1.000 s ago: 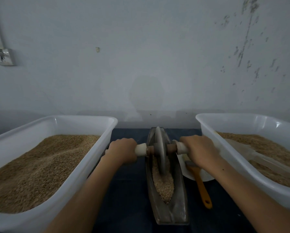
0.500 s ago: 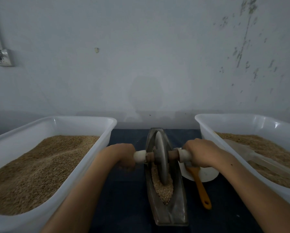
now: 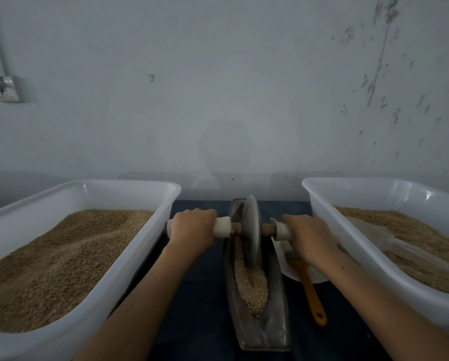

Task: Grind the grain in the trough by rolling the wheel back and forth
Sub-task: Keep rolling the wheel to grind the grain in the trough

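Gripping: our left hand (image 3: 192, 230) curls its fingers over the white left end of the wooden axle handle (image 3: 222, 227), wrapped tight round it; our right hand (image 3: 309, 238) closes the same way round the white right end.
Axle: we hold it level across the trough, the bare brown wood showing between each white sleeve and the wheel.
Wheel: the grey metal disc wheel (image 3: 252, 230) stands upright on its edge in the far half of the trough, its lower rim sunk in the grain.
Trough: the long, narrow, boat-shaped grey metal trough (image 3: 272, 332) lies lengthwise away from us on the dark blue table surface (image 3: 200, 321), between our two forearms.
Grain: pale tan crushed grain (image 3: 252, 285) fills the middle of the trough on our side of the wheel, tapering to a point toward the near end.
Right of trough: a brush with an orange plastic handle (image 3: 313, 295) lies on a white round plate (image 3: 293, 269), partly under our right wrist.
Left tub: a white rectangular plastic tub (image 3: 129, 259) heaped with brown grain.
Right tub: a second white plastic tub (image 3: 353, 246) with brown grain and a clear plastic scoop (image 3: 390, 243) lying on it.
Behind: a pale grey wall (image 3: 244, 87) with dark flecks at right; a wall socket (image 3: 8, 88) at left.
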